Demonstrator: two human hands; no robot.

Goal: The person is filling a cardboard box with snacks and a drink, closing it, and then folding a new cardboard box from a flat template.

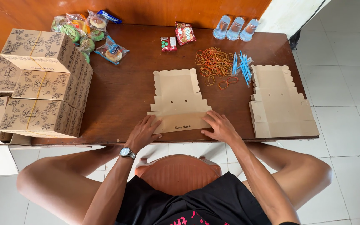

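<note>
Flat cardboard box blank (179, 102) lay near the front edge of the table (126, 89). Left hand (143, 133) and right hand (218, 127) were both spread flat, pressing its folded bottom flap, pinching nothing. Second stack of blanks (280, 104) sat to the right, rubber bands (214, 62) behind, finished boxes (42, 83) stacked left.

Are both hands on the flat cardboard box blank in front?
Touching. The head view shows the left hand and right hand pressing flat on the box blank's near flap.
</note>
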